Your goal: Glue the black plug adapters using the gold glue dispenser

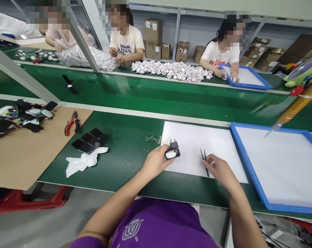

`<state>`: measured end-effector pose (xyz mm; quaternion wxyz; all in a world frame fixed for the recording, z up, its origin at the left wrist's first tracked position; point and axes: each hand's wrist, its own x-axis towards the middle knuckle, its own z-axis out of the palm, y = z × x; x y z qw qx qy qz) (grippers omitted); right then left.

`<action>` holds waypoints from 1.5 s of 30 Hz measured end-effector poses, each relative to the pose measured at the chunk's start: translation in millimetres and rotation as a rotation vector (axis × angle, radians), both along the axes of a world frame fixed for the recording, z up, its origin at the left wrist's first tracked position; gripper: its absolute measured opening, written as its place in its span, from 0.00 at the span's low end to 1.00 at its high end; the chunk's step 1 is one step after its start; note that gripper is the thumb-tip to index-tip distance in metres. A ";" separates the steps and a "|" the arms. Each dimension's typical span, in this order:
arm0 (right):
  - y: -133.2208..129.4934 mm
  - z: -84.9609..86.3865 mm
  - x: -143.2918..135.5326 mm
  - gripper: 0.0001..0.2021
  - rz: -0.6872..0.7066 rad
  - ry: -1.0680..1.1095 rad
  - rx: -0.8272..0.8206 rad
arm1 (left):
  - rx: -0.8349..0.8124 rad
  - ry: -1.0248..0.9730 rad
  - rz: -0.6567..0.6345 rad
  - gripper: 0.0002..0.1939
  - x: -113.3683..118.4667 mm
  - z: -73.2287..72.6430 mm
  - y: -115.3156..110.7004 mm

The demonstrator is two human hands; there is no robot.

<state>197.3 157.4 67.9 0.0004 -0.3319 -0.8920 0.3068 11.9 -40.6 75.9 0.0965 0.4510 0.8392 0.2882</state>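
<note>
The small black charger plug, two round pins pointing up and away, sits at the near left edge of the white sheet, pinched at its left end by the fingers of the left hand, which are narrowed around its body. The grip takes only one end, so the plug could, I judge, twist or tip over on the smooth sheet if pressed from the right. Just to the right, apart from the plug, black tweezers lie under the fingers of the right hand; these fingers are curled down onto them, but whether they are gripped or only touched I cannot tell. A loose hold there could let the thin tips slip and scratch the plug's pale face. Further right of those fingers rests a blue-framed tray on the green desk; left of the left fingers lie a white cloth and red pliers.
</note>
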 end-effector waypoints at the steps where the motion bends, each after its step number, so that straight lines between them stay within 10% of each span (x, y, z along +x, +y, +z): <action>1: -2.5 -0.3 -0.5 0.14 -0.026 0.084 -0.076 | 0.019 0.015 0.000 0.15 6.2 -0.1 -2.2; 10: -14.3 -3.0 -19.6 0.21 -0.175 0.346 -0.131 | 0.283 0.132 -0.006 0.15 18.2 -6.8 -11.8; 17: 104.2 69.2 16.3 0.18 -0.764 1.287 0.279 | 0.304 -0.006 0.063 0.16 1.0 4.3 -11.2; 23: 172.3 123.3 15.6 0.19 -0.600 1.178 -0.252 | 0.156 -0.197 0.032 0.17 4.6 11.0 -1.8; 36: 47.1 158.4 -76.9 0.25 0.238 1.122 -0.834 | 0.052 -0.130 -0.033 0.17 24.0 36.7 39.3; 45: -6.3 168.9 -95.2 0.14 0.170 1.256 -0.757 | 0.225 -0.092 -0.093 0.15 30.6 49.9 38.9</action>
